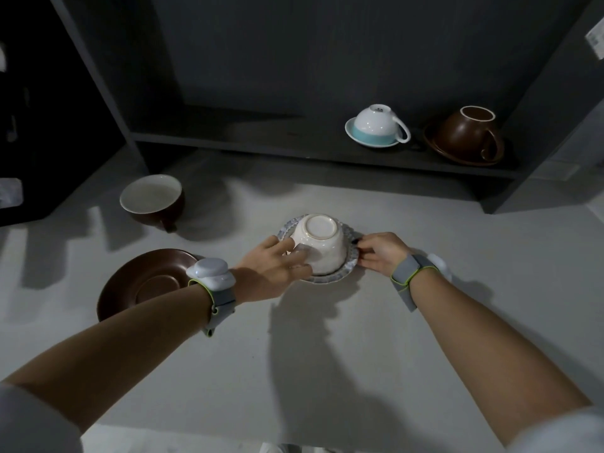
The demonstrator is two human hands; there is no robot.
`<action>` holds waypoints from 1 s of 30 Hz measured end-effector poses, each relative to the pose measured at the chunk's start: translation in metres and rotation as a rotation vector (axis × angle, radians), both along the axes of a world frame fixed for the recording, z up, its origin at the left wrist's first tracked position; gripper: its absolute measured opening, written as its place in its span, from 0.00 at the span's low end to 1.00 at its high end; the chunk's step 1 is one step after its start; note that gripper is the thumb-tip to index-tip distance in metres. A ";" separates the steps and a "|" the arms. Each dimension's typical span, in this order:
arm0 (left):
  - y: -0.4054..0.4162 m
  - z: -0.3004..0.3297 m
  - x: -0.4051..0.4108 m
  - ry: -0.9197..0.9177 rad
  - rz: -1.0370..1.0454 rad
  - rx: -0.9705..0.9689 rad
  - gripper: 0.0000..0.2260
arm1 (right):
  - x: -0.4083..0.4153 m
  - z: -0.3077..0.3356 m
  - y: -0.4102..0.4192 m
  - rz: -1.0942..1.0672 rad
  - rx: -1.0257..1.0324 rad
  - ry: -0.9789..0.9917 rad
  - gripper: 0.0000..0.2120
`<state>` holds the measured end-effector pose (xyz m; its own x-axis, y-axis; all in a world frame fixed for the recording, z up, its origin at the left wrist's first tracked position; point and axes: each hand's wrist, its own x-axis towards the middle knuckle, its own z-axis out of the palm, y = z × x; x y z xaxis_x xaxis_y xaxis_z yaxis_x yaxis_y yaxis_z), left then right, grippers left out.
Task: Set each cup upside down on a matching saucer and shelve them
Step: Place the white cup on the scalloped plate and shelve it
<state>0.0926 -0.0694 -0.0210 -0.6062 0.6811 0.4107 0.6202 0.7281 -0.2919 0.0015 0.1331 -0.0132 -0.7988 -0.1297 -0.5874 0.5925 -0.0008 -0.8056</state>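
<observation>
A single wide-angle head view looks forward and steeply down from above the person's forearms onto a pale counter. It sits close over the near counter, both arms reaching in from the lower corners. It faces a dark shelf at the back. Edges bend with the lens.

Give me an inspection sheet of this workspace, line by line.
Surface: pale counter, shadowed.
Job's things: cream cup inverted on scalloped saucer; brown cup upright, apart from brown saucer; white-and-teal set and brown set inverted, on the shelf.
Clutter: nothing seen.
Grippers: left hand on the cup and saucer; right hand pinching the saucer's rim.
Cables: nothing seen.
Surroundings: dark cabinet.
</observation>
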 end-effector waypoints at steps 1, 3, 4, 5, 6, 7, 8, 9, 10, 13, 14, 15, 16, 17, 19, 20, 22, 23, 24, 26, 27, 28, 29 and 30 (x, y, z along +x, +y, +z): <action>-0.001 0.003 0.002 -0.033 -0.002 0.029 0.05 | 0.000 0.000 0.000 -0.003 0.005 0.000 0.14; -0.003 0.008 0.003 -0.128 -0.002 0.146 0.05 | 0.000 0.001 0.001 -0.005 0.017 -0.005 0.14; -0.005 0.011 0.003 -0.212 0.017 0.256 0.05 | 0.000 0.001 0.002 -0.006 0.023 -0.007 0.14; -0.005 0.015 0.003 -0.299 0.062 0.403 0.05 | 0.000 0.000 0.002 -0.007 0.030 -0.008 0.14; -0.004 0.018 0.000 -0.379 0.139 0.568 0.06 | 0.000 -0.001 0.003 -0.008 0.035 -0.011 0.14; -0.004 0.019 -0.004 -0.442 0.240 0.712 0.06 | 0.000 -0.002 0.004 -0.006 0.042 -0.013 0.13; -0.004 0.019 -0.010 -0.477 0.360 0.822 0.06 | 0.000 -0.003 0.004 -0.002 0.050 -0.016 0.13; -0.005 0.017 -0.015 -0.518 0.490 0.910 0.07 | 0.000 -0.004 0.004 0.003 0.060 -0.018 0.13; -0.007 0.015 -0.021 -0.570 0.616 0.996 0.08 | 0.000 -0.006 0.005 0.009 0.069 -0.018 0.12; -0.014 0.004 -0.031 -0.784 0.914 1.271 0.08 | 0.001 -0.009 0.007 0.032 0.090 -0.023 0.11; -0.016 0.001 -0.033 -0.867 0.944 1.348 0.05 | 0.002 -0.009 0.007 0.037 0.096 -0.022 0.11; -0.016 0.000 -0.033 -0.951 0.951 1.391 0.05 | 0.003 -0.010 0.008 0.036 0.103 -0.023 0.09; -0.016 -0.002 -0.034 -1.026 0.953 1.414 0.09 | 0.004 -0.010 0.008 0.033 0.106 -0.023 0.07; -0.016 -0.004 -0.035 -1.085 0.946 1.450 0.11 | 0.005 -0.010 0.008 0.028 0.108 -0.024 0.05; -0.014 -0.008 -0.039 -1.155 0.925 1.531 0.12 | 0.005 -0.011 0.007 0.021 0.122 -0.024 0.05; -0.012 -0.009 -0.040 -1.169 0.920 1.538 0.12 | 0.006 -0.011 0.006 0.024 0.129 -0.024 0.04; -0.009 -0.010 -0.040 -1.165 0.927 1.523 0.12 | 0.004 -0.011 0.005 0.033 0.154 -0.021 0.09; -0.008 -0.010 -0.040 -1.153 0.927 1.516 0.12 | 0.003 -0.010 0.004 0.040 0.165 -0.018 0.11; -0.007 -0.011 -0.040 -1.151 0.927 1.522 0.12 | 0.003 -0.010 0.004 0.050 0.178 -0.016 0.11; -0.009 -0.012 -0.040 -1.145 0.931 1.533 0.12 | 0.001 -0.010 0.004 0.063 0.195 -0.010 0.11; -0.010 -0.011 -0.041 -1.143 0.933 1.523 0.12 | -0.001 -0.009 0.003 0.065 0.200 -0.005 0.11; -0.013 -0.010 -0.041 -1.142 0.924 1.511 0.12 | -0.003 -0.007 0.002 0.067 0.201 0.004 0.12; -0.014 -0.009 -0.041 -1.152 0.902 1.482 0.12 | -0.004 -0.005 0.001 0.068 0.196 0.016 0.12; -0.016 -0.005 -0.040 -1.162 0.878 1.463 0.12 | -0.006 -0.002 -0.001 0.066 0.189 0.029 0.13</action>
